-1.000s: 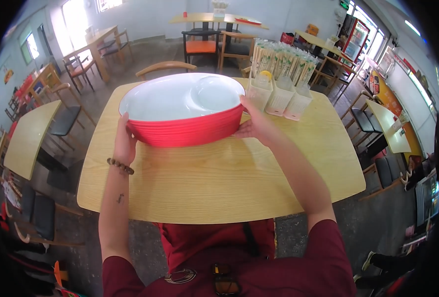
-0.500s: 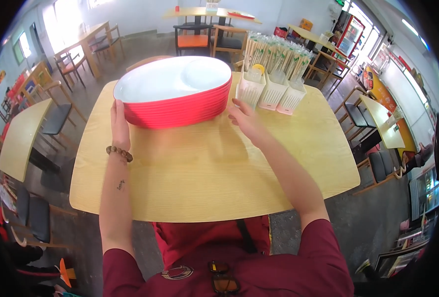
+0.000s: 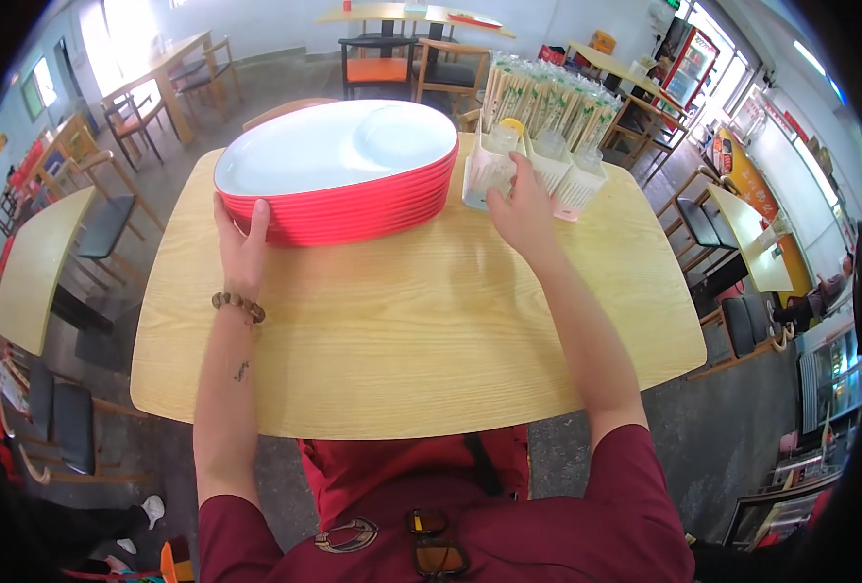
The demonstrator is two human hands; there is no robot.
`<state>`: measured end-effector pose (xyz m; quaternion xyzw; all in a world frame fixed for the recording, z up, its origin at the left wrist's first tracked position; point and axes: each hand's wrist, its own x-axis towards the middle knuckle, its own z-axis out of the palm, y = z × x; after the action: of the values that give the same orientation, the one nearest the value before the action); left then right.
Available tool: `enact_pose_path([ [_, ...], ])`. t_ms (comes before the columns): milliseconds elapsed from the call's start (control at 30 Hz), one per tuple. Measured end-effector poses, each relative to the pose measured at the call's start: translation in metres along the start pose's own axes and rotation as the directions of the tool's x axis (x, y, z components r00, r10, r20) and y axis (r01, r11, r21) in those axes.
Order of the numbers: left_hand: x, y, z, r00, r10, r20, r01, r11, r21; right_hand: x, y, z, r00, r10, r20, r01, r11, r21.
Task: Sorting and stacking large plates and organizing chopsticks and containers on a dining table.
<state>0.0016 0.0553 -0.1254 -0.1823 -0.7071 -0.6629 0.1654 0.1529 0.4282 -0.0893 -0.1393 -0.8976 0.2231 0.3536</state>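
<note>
A stack of oval dishes [image 3: 353, 216], red outside and white inside, stands at the far left of the wooden table. My left hand [image 3: 243, 238] lies against the stack's left end, thumb apart from the fingers on its front side. Right of the stack is a group of white slotted holders [image 3: 579, 187], with several wrapped chopsticks [image 3: 553, 105] upright in and behind them. A small clear bottle with a yellow cap [image 3: 511, 127] sits in the left holder. My right hand [image 3: 526, 206] is at the left holder's front, index finger stretched out and thumb apart; whether it touches is unclear.
The pale wooden table [image 3: 392, 360] has rounded corners, and its near edge is close to my body. A chair back [image 3: 285, 112] shows behind the stack. More tables and chairs [image 3: 377, 70] stand around the room. At the right edge a person [image 3: 819, 296] is partly in view.
My right hand has moved right, from beside the stack to the holders' front. My left hand's thumb now lies on the stack's front. The stack appears slightly further left.
</note>
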Motion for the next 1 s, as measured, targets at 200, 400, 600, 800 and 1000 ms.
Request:
enact_pose_path([
  [200,-0.007,0.011,0.006,1.000,-0.002,-0.015,0.003,0.999,0.053,0.019,0.003,-0.006,0.998,0.046,0.044,-0.044,0.998,-0.033],
  [400,-0.010,0.015,0.003,1.000,-0.015,-0.026,0.016,0.999,0.051,-0.013,-0.016,-0.041,0.973,0.014,0.228,-0.030,0.997,0.064],
  [600,-0.009,0.014,0.007,0.999,-0.015,-0.028,0.016,0.998,0.053,-0.093,-0.064,-0.107,0.940,-0.001,0.342,-0.036,0.994,0.102],
  [800,-0.005,0.004,0.005,1.000,0.000,-0.018,0.000,1.000,0.024,-0.134,-0.096,-0.155,0.762,-0.326,0.560,0.137,0.926,0.352],
  [1000,-0.002,-0.002,0.006,0.999,-0.030,-0.031,0.032,0.998,0.063,-0.105,-0.054,-0.181,0.903,-0.389,0.180,0.295,0.869,0.398],
])
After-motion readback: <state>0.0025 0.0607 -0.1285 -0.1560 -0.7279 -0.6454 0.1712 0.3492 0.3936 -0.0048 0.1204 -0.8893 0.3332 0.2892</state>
